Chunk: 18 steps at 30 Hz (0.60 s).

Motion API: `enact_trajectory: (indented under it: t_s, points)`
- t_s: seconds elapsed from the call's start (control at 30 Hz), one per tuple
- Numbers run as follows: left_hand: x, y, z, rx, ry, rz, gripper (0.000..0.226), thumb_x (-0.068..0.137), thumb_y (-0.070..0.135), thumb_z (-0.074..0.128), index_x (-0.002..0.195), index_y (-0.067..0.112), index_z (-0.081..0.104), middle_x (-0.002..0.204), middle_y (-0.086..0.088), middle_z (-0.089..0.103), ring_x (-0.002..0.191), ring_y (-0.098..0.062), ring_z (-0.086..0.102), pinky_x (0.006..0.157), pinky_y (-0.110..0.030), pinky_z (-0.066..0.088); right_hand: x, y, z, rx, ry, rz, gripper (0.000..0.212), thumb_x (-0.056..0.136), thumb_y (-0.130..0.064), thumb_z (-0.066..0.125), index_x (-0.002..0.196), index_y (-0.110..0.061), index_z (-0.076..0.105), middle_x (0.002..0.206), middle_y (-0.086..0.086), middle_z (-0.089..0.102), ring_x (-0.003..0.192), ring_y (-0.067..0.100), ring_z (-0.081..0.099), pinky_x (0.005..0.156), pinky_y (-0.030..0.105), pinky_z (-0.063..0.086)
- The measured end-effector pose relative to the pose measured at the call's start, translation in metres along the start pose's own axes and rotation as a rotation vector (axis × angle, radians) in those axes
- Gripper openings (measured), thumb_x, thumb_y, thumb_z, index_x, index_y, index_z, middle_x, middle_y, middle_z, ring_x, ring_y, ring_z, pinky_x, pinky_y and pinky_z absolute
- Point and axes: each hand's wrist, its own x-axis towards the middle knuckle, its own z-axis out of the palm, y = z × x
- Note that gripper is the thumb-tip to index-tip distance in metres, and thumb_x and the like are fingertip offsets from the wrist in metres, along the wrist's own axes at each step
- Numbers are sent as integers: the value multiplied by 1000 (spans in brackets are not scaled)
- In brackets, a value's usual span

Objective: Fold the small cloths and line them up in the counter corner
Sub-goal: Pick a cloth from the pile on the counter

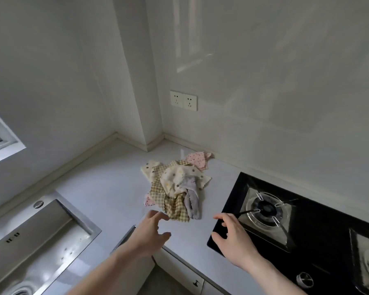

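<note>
A loose heap of small cloths lies crumpled on the white counter near the inner corner. Among them are a yellow checked cloth, a cream dotted one, a grey one and a pink flowered one by the wall. My left hand reaches out with spread fingers, its fingertips just short of the checked cloth's near edge. My right hand hovers to the right over the hob's corner, fingers loosely spread and holding nothing.
A black glass gas hob with metal burners fills the counter on the right. A steel sink is sunk in on the left. Two wall sockets sit above the corner. A window frame shows at far left.
</note>
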Motion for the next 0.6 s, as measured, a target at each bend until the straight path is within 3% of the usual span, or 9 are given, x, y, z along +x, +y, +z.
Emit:
enact_trajectory:
  t_s: [0.27, 0.4, 0.5, 0.6]
  points:
    - [98, -59, 22, 53, -18, -13, 53, 86, 37, 67, 136, 37, 50, 152, -1, 27, 133, -28, 43, 109, -39, 42, 47, 11, 49, -107, 24, 49, 40, 97, -27, 60, 134, -34, 47, 132, -23, 40, 122, 0, 46, 102, 20, 40]
    - [132, -93, 49, -37, 11, -4, 66, 74, 58, 59, 137, 45, 47, 153, 3, 23, 141, -27, 33, 114, -39, 35, 73, 37, 79, -171, 21, -1, 38, 95, -27, 60, 129, -38, 47, 130, -28, 39, 122, -1, 47, 102, 17, 36]
    - [157, -122, 78, -84, 156, 57, 68, 79, 71, 45, 143, 51, 40, 136, 9, 37, 128, -19, 44, 108, -37, 36, 93, 65, 107, -249, 1, -39, 40, 97, -31, 59, 133, -38, 44, 134, -30, 33, 125, -7, 36, 104, 13, 30]
    - [167, -137, 108, 40, 359, 151, 53, 93, 58, 40, 145, 50, 34, 116, 15, 41, 113, -17, 46, 97, -34, 33, 110, 92, 130, -313, 14, -79, 46, 96, -36, 57, 138, -40, 40, 140, -30, 27, 134, -3, 34, 114, 20, 29]
